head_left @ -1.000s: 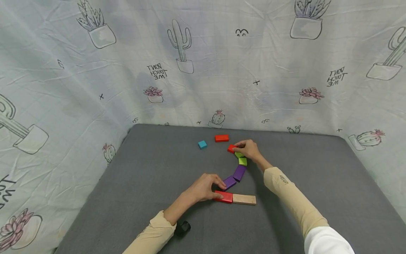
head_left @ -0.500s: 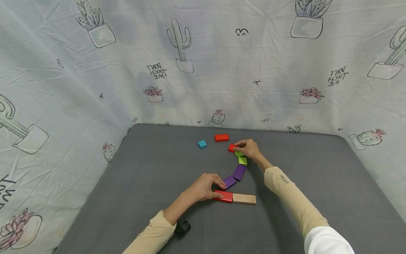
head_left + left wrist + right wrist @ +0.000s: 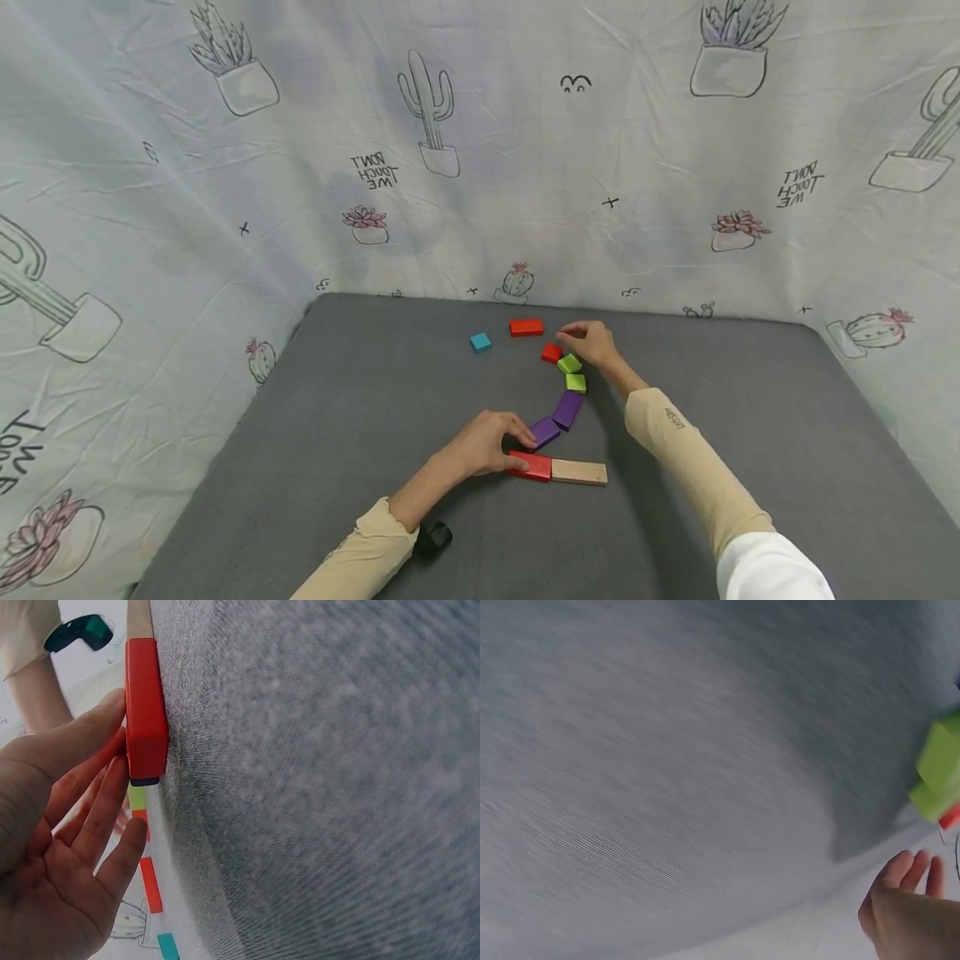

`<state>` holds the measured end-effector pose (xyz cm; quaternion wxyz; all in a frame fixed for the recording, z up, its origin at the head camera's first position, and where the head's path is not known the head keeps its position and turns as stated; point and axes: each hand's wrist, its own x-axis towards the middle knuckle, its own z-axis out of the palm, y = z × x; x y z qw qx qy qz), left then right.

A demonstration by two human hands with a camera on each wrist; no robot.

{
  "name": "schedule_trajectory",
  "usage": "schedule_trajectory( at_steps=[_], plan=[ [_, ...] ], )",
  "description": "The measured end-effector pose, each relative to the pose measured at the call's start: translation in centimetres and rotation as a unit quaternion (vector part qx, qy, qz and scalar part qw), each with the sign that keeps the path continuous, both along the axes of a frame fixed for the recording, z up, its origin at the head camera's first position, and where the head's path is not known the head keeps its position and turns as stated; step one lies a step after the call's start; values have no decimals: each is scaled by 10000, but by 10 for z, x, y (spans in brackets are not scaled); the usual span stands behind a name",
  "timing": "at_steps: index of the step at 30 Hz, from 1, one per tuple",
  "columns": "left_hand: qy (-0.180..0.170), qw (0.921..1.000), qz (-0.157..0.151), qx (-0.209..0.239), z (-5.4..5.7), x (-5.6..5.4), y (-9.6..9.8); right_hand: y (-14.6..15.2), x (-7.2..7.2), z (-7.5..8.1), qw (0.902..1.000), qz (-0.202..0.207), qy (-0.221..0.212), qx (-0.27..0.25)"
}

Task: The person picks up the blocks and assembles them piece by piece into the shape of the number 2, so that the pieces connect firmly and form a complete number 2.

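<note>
My left hand (image 3: 480, 442) rests with its thumb on a long red block (image 3: 534, 467) and its fingertips at a purple block (image 3: 545, 431) behind it. In the left wrist view the fingers stretch out fairly straight beside the red block (image 3: 146, 705). A plain wooden block (image 3: 579, 472) continues from the red one's right end. Another purple block (image 3: 567, 410), a green block (image 3: 575, 383) and a second green block (image 3: 569, 363) curve away to a small red block (image 3: 551, 353). My right hand (image 3: 594, 343) hovers just right of that red block, holding nothing.
A red block (image 3: 527, 327) lies behind the curve, with a blue block (image 3: 481, 342) to its left. All the blocks lie on a grey cloth-covered table (image 3: 360, 392). A printed curtain (image 3: 510, 125) hangs behind it.
My right hand has let go of the small red block and drawn up and slightly right, uncovering it and the green block. The left hand keeps its place.
</note>
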<state>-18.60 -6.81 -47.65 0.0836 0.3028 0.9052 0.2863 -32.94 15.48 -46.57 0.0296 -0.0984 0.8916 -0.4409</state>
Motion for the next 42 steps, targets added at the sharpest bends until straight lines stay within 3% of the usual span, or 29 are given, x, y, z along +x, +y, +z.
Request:
schedule_trajectory(
  at_steps=[2, 5, 7, 11, 14, 16, 25, 33, 38, 42],
  plan=[
    [14, 10000, 10, 12, -1, 0, -1, -6, -5, 4, 9998, -19, 178, 124],
    [12, 10000, 53, -10, -1, 0, -2, -20, -16, 10, 9940, 309, 523, 909],
    [19, 10000, 81, -39, -1, 1, -3, -31, -23, 12, 9840, 655, 617, 1540],
    [57, 9999, 72, -59, 0, 1, 0, -52, -33, 16, 9543, 1280, 661, 2620],
    [46, 10000, 16, -5, -1, 3, 2, -61, -35, 15, 9393, 1367, 642, 3081],
    [40, 10000, -21, 13, -2, 4, 3, -65, -34, 12, 9348, 1281, 613, 3255],
    [69, 9999, 71, -26, -5, 3, 1, -66, -33, 2, 9340, 1225, 1148, 3153],
    [35, 10000, 47, 31, -4, 0, 1, -52, -39, 9, 9482, 1385, 1119, 2632],
    [65, 9999, 64, 64, -4, 0, 0, -45, -40, 12, 9486, 1592, 1401, 2351],
    [65, 10000, 61, 9, -4, -1, 1, -41, -39, 12, 9434, 1861, 1632, 2207]
  ],
)
